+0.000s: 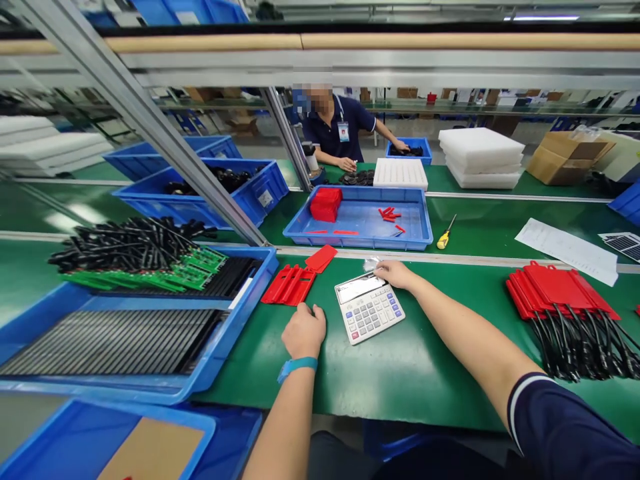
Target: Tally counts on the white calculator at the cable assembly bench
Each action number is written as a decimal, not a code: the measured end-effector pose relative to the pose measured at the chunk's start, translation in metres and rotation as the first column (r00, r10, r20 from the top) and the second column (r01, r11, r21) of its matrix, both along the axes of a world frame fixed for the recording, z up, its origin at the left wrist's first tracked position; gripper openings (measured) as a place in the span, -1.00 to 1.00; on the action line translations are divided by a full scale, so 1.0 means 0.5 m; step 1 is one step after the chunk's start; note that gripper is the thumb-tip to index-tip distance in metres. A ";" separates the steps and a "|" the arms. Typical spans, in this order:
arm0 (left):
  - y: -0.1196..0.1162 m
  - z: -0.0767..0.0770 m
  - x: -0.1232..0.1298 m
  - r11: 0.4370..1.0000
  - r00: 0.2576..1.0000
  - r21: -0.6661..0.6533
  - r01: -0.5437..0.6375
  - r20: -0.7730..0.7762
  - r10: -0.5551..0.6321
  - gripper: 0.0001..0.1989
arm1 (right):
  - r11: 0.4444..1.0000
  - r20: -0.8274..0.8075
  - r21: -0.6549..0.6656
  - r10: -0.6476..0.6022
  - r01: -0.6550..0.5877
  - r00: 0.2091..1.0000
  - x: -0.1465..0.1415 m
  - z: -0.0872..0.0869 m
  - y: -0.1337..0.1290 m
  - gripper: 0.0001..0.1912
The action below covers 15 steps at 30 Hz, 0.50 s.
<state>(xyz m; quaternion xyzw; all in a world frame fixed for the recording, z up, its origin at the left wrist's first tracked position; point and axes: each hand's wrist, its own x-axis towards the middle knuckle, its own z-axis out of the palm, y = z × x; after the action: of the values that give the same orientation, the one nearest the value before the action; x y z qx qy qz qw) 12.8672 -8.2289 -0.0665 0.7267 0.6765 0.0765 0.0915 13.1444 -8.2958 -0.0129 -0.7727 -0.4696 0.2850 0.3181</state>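
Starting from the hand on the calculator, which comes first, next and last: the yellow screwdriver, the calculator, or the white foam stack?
From the right hand:
1. Calculator, touching the hand, just below it.
2. Yellow screwdriver, farther up to the right, past the table's edge strip.
3. White foam stack, far back on the right.

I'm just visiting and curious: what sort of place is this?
Most likely an electronics assembly line in a factory: a long green workbench, blue bins of green circuit boards, stacks of red plastic covers with black cables, and a co-worker opposite.
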 end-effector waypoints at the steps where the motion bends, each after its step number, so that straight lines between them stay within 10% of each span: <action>1: 0.000 0.000 -0.001 1.000 1.000 -0.002 0.004 0.002 -0.004 -0.68 | 0.999 -0.042 -0.026 0.028 -0.029 0.999 0.003 0.003 0.008 -0.85; 5: 0.001 0.002 -0.003 1.000 1.000 -0.011 0.013 -0.001 -0.013 -0.67 | 0.995 -0.171 -0.081 0.041 -0.055 0.984 0.013 0.031 -0.016 -0.74; 9: -0.004 0.010 -0.002 1.000 1.000 -0.018 0.012 -0.009 -0.012 -0.67 | 0.985 -0.148 -0.032 -0.171 0.168 0.974 0.069 0.119 -0.039 -0.82; 15: -0.016 0.025 0.002 0.999 1.000 -0.033 0.004 -0.028 -0.005 -0.66 | 0.795 0.144 0.126 -0.606 0.593 0.782 0.202 0.301 0.021 -0.78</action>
<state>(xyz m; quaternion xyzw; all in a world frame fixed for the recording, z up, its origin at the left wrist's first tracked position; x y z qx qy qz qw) 12.8683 -8.2367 -0.0540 0.7278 0.6770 0.0551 0.0941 13.2451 -8.2850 0.1376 -0.8917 -0.2362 0.0819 0.3773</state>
